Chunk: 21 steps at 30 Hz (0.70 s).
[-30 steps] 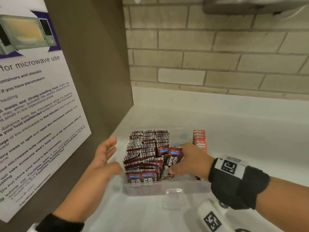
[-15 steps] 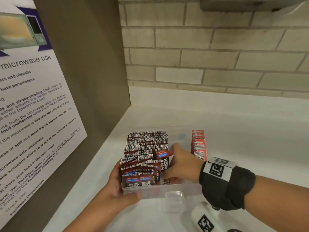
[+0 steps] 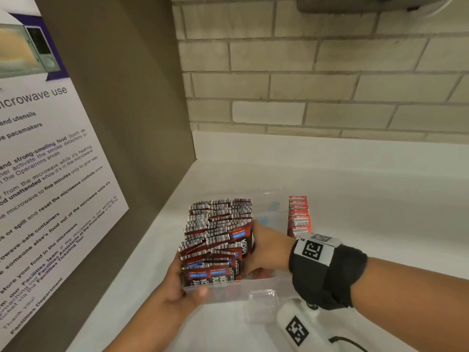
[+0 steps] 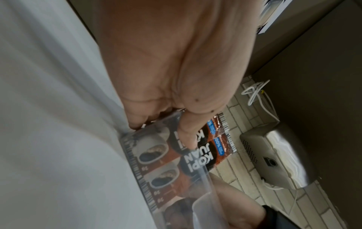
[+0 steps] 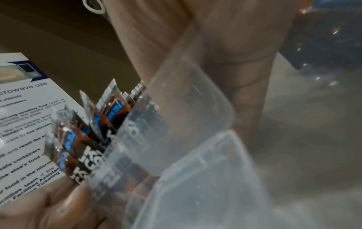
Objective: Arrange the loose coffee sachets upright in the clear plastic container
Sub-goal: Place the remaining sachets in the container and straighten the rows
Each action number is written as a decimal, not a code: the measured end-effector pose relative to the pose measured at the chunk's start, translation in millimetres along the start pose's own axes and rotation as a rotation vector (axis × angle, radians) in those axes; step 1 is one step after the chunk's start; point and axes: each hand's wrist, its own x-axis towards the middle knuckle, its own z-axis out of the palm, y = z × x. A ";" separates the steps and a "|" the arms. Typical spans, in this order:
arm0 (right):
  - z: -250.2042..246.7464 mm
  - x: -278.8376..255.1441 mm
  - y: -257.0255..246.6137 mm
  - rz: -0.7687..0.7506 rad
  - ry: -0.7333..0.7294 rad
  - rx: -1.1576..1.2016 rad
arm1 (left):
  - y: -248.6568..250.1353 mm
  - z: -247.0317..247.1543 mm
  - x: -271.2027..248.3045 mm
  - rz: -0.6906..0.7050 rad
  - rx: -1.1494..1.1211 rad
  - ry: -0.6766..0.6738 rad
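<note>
Clear plastic container (image 3: 258, 288) sat on the white counter (image 3: 355, 212), in the corner by the brown side panel (image 3: 132, 123). Coffee sachets (image 3: 215, 240) stood upright, packed into its left part. My left hand (image 3: 177, 285) gripped the container's near-left corner, thumb over the front wall. My right hand (image 3: 269, 247) reached inside against the sachets' right flank; finger state I could not tell. Red sachets (image 3: 299, 217) stood just beyond it.

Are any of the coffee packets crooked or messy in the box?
Yes. Most coffee sachets stand upright in the clear container, but a few near its front-left lean sideways across the rows. Nothing looks spilled or torn.
</note>
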 end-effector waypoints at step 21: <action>-106.5 -58.7 -7.2 -0.164 0.338 -0.350 | 106.0 -10.7 -22.3 0.443 -0.048 0.354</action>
